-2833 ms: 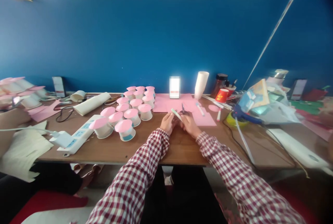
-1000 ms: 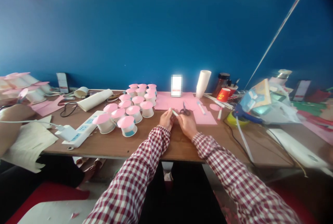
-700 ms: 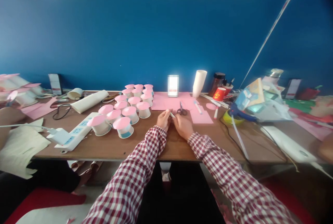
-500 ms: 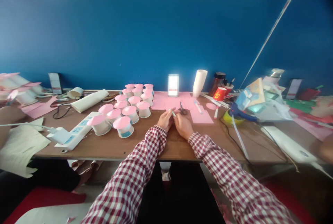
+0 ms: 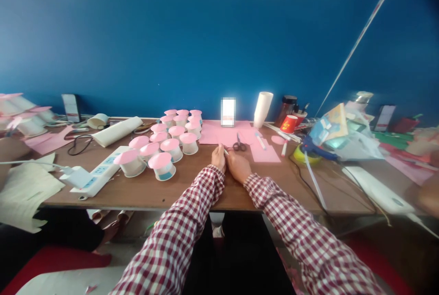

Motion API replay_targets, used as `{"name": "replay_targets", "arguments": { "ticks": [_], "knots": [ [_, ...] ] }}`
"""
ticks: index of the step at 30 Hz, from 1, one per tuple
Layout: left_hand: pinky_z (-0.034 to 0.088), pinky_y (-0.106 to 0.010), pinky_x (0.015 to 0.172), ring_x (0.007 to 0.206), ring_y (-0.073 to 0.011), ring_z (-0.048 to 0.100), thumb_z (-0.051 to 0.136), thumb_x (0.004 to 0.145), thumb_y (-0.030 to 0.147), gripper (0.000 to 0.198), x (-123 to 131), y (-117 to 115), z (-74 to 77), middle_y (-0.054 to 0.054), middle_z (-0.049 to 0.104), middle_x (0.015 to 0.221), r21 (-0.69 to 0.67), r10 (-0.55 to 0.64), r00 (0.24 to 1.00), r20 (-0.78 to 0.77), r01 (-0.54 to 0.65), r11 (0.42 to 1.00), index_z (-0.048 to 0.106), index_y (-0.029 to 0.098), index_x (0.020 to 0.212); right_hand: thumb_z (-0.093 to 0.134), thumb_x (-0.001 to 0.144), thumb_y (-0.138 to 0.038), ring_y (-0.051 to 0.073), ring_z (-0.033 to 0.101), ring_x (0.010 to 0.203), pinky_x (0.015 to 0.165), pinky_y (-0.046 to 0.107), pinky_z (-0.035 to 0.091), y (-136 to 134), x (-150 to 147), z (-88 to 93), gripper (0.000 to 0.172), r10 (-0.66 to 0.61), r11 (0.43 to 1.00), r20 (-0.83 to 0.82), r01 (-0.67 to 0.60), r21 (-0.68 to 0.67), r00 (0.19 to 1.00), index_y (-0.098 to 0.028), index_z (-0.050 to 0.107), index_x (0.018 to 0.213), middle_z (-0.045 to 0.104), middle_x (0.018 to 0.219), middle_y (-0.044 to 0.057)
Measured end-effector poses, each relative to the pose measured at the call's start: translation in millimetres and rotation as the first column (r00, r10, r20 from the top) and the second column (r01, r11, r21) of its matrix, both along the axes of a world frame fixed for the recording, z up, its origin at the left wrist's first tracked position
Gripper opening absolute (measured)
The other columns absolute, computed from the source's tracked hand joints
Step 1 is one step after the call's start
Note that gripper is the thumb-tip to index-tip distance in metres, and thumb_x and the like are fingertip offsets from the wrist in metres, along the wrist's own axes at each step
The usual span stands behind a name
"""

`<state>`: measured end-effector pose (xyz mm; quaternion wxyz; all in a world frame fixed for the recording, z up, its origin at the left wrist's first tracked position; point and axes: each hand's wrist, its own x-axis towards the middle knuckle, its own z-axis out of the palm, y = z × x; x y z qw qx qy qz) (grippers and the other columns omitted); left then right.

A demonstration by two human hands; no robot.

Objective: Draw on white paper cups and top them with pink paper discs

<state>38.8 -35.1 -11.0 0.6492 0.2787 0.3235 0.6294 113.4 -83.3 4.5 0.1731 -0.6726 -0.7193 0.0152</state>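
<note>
My left hand (image 5: 218, 158) and my right hand (image 5: 239, 167) meet above the table near its front edge, fingers closed and touching. Between their fingertips shows the end of a thin white piece (image 5: 225, 151), too small to name and mostly hidden by the fingers. Just beyond my right hand lie scissors (image 5: 239, 145) with dark handles. Behind the hands is a pink paper sheet (image 5: 212, 134), with a smaller pink sheet (image 5: 265, 152) to the right and a white marker (image 5: 261, 142) on it. Several white paper cups with pink paper discs on top (image 5: 161, 161) stand to the left.
A white power strip (image 5: 103, 174) lies left. At the back stand a phone with a blurred screen (image 5: 228, 112) and stacked white cups (image 5: 263, 109). A red cup (image 5: 289, 124), a tape roll (image 5: 305, 154) and a plastic bag (image 5: 360, 142) sit right. Other people's arms show at both sides.
My hands have drawn closer together, and the right hand has moved slightly left and down. The scissors' handles now show clear of the fingers.
</note>
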Motion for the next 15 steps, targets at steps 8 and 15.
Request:
{"name": "replay_targets", "arguments": {
  "ticks": [8, 15],
  "knots": [
    [0.048, -0.028, 0.072, 0.054, -0.008, 0.053, 0.039, 0.094, 0.041, 0.035, -7, 8, 9.1, 0.003, 0.054, 0.058, -0.073, 0.052, 0.993, 0.105, -0.045, 0.996, 0.047, 0.018, 0.069, 0.028, 0.099, -0.034, 0.021, 0.069, 0.076, 0.064, 0.026, 0.045, -12, -12, 6.5, 0.038, 0.067, 0.997, 0.04, -0.066, -0.044, 0.997, -0.016, 0.045, 0.129, 0.072, 0.086, 0.014],
    [0.047, -0.034, 0.085, 0.1, -0.0181, 0.061, 0.04, 0.093, 0.041, 0.031, -23, 8, 12.3, -0.009, 0.066, 0.105, -0.046, -0.081, 0.962, 0.261, 0.096, 0.994, 0.056, 0.018, 0.078, 0.028, 0.099, -0.033, 0.021, 0.068, 0.084, 0.067, 0.025, 0.042, -19, -2, 4.9, 0.038, 0.046, 0.998, -0.143, -0.04, 0.047, 0.989, -0.013, 0.041, 0.129, 0.071, 0.094, 0.012]
  ]
}}
